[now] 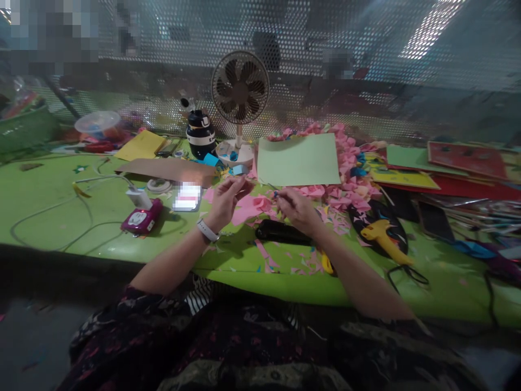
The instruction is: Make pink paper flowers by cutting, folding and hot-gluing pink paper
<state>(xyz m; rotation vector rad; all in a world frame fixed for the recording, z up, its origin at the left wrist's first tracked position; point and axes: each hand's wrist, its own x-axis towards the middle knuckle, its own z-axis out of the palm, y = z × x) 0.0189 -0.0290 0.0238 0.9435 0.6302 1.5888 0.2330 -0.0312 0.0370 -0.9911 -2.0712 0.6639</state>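
Note:
My left hand (226, 202), a white band on its wrist, pinches the top of a folded pink paper piece (251, 207) held above the green table (81, 217). My right hand (296, 209) is closed beside it, fingers pinched on a small blue-tipped thing I cannot make out, touching the pink paper's right side. Below my hands lies a black case (280, 232) among pink paper scraps (285, 260).
A pale green sheet (299, 160) rests on a heap of pink paper flowers (345, 184). Behind stand a small fan (240, 92) and a black bottle (200, 136). A yellow glue gun (385, 239) lies right, a magenta device (142, 220) with cables left, coloured sheets (448, 163) far right.

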